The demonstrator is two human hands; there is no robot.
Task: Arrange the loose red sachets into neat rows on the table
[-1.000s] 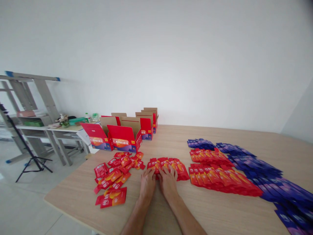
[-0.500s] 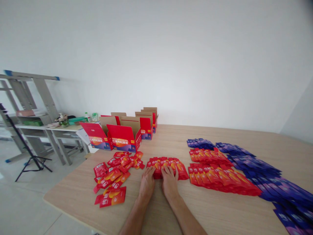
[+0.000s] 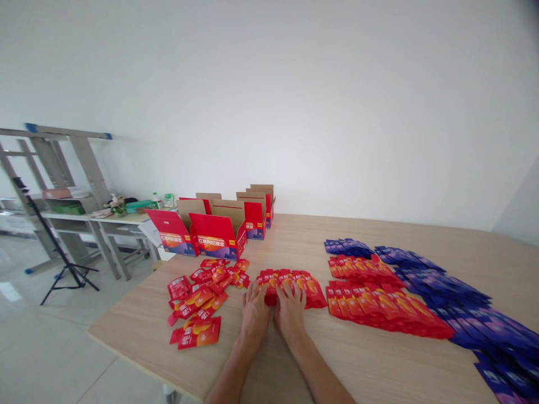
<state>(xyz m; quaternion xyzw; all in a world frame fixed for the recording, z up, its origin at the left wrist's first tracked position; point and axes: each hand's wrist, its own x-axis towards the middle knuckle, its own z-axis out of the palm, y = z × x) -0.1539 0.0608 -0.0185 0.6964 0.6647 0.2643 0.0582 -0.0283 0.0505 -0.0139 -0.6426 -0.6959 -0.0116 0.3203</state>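
A row of overlapping red sachets (image 3: pixel 314 290) lies on the table in front of me. Over its left end is my left hand (image 3: pixel 255 308), its bent fingers on the sachets and its thumb at their near edge. Just beside it, my right hand (image 3: pixel 289 311) grips the middle of the same row with curled fingers. The fingers hide part of the sachets beneath them. To the left lies a loose heap of red sachets (image 3: pixel 197 303). On the right are two more neat rows, a near red row (image 3: pixel 383 308) and a farther red row (image 3: pixel 364 269).
Fanned rows of dark blue sachets (image 3: pixel 450 289) run along the right side. Open red cartons (image 3: pixel 217 233) with raised flaps stand at the back left of the wooden table (image 3: pixel 168 370). Beyond its left edge are a black tripod (image 3: pixel 69 269) and a side desk (image 3: pixel 122 220).
Both hands stay at the red row; their fingers have drawn in and bent more, and the hands sit slightly closer together. The view has shifted a little to the left.
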